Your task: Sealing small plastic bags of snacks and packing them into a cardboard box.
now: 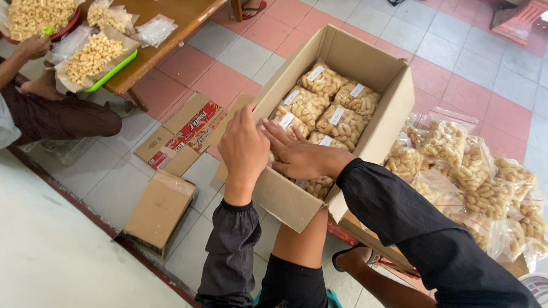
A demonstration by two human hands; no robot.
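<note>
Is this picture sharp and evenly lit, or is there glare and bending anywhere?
Head view: soft, even daylight with no hard shadows; the cardboard box and its snack bags look sharp; plastic on the loose bags at right catches mild glare; the left hand and right hand are slightly soft; floor tile lines bow near the edges.

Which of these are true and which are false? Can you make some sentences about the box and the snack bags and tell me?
1. The cardboard box has snack bags inside. True.
2. Both hands are at the box: left hand, right hand. True.
3. The box is closed with tape. False: its top is open.
4. More filled bags lie in a pile right of the box. True.
5. The floor is green grass. False: it is a tiled floor of pink and grey.
</note>
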